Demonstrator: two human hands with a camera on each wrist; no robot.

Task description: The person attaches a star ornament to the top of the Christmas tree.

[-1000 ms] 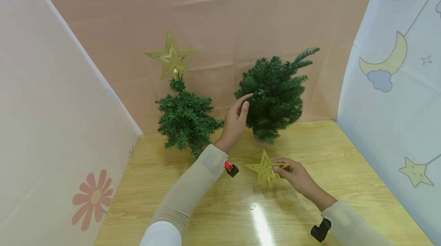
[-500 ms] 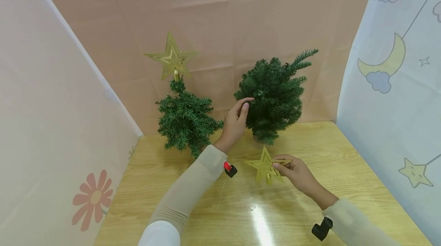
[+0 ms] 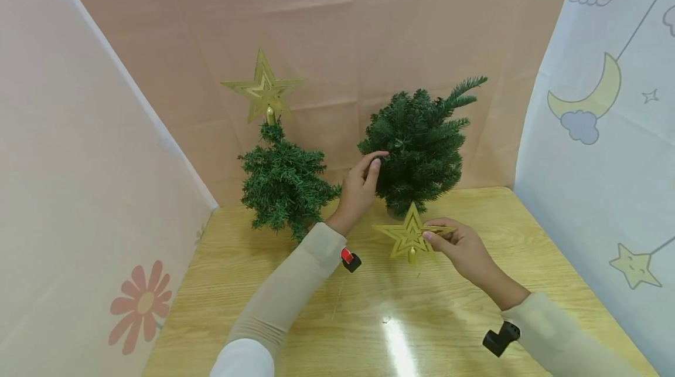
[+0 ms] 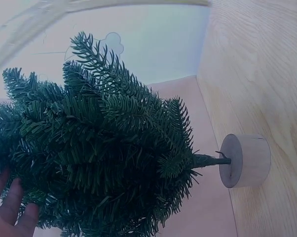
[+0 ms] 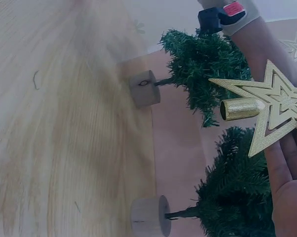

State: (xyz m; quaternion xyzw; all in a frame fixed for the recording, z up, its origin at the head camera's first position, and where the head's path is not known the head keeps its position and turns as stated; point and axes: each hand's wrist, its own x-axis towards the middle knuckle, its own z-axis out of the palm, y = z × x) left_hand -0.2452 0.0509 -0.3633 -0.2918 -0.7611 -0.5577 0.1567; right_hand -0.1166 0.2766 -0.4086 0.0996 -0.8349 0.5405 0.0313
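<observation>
My right hand (image 3: 466,251) pinches a gold star tree topper (image 3: 412,234) by one side point, above the table. The star is upright, and its hollow socket (image 5: 237,108) points down. My left hand (image 3: 360,189) is at the left side of the right-hand small artificial Christmas tree (image 3: 422,148); in the left wrist view its fingers (image 4: 10,202) are against the needles. That tree has a bare top, with one branch sticking out to the right. A second small tree (image 3: 285,183) stands to the left and carries another gold star topper (image 3: 265,88).
Both trees stand on round wooden bases, one plainly visible base (image 4: 252,160) in the left wrist view. The wooden table (image 3: 237,318) meets a plain pinkish backdrop (image 3: 327,25) behind the trees. Printed cloths hang on both sides. A thin dark scrap (image 5: 35,80) lies on the tabletop.
My right hand has lifted the star topper upward and slightly right, closer to the right-hand tree. The left hand has barely moved at that tree's side.
</observation>
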